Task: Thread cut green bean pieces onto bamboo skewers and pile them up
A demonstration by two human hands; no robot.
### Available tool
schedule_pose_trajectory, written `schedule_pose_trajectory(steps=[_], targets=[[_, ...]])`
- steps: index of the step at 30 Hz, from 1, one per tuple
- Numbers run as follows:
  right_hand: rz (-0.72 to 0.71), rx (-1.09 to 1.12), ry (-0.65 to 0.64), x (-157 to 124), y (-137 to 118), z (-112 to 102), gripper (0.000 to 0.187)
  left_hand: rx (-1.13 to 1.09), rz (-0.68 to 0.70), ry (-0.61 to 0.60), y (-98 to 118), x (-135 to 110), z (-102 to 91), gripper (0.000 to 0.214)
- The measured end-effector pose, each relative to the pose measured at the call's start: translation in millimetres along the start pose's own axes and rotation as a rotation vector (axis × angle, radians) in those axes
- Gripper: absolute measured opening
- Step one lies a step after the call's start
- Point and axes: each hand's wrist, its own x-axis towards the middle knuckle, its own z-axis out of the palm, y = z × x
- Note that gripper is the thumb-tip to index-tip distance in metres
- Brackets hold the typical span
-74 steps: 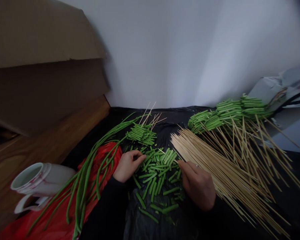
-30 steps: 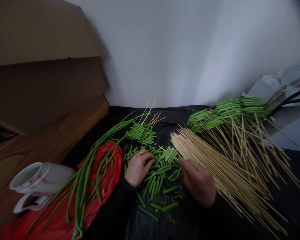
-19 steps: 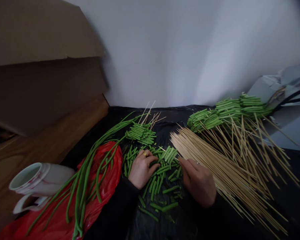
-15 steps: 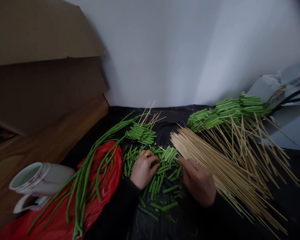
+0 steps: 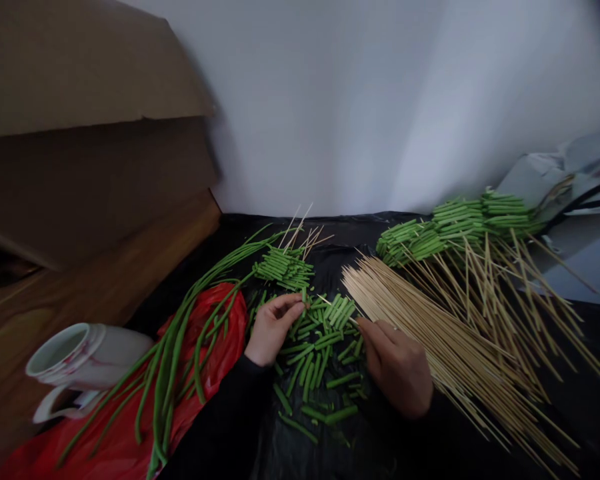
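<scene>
Between the thumb and fingers of my left hand (image 5: 273,328) is a short green bean piece (image 5: 304,295), held upright. My right hand (image 5: 399,363) is closed round a bamboo skewer (image 5: 353,321). Several bean pieces (image 5: 339,311) sit side by side on that skewer, and its pointed tip (image 5: 323,299) sticks out to the left of them. Loose cut bean pieces (image 5: 310,373) lie scattered beneath and between both hands. Behind my left hand is a pile of threaded bean skewers (image 5: 284,268).
Bare bamboo skewers (image 5: 430,320) lie in a thick bundle at the right. Beyond them, finished bean skewers (image 5: 455,223) are stacked by the wall. Long uncut beans (image 5: 173,360) rest over a red plastic bag (image 5: 225,367), near a white mug (image 5: 93,357). A cardboard box (image 5: 90,127) stands at left.
My left hand has lifted from the loose pieces, shifting slightly left, and now pinches one bean piece. My right hand stays nearly still with the skewer.
</scene>
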Motion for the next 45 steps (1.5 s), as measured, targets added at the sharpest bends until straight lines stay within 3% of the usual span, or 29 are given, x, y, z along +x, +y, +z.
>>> schedule_pose_trajectory(steps=[4,9,23,31,42,45], targets=[[-0.032,0.005,-0.025,-1,-5,1,0.027,-0.276,-0.174,-0.028,1,-1,0.2,0.029],[-0.071,0.005,-0.04,-2,-9,1,0.029,-0.311,-0.231,-0.05,3,-4,2.2,0.03],[-0.07,-0.023,-0.053,-4,-8,4,0.028,-0.328,-0.226,-0.085,4,-4,1.5,0.03],[-0.092,-0.057,-0.064,-4,-9,3,0.029,-0.312,-0.248,-0.019,6,-4,3.0,0.03],[-0.066,-0.02,-0.066,-7,-13,7,0.029,-0.175,-0.179,-0.024,0,-3,3.6,0.027],[-0.049,-0.001,-0.071,-6,-13,6,0.029,-0.226,-0.191,-0.024,1,-4,5.9,0.029]])
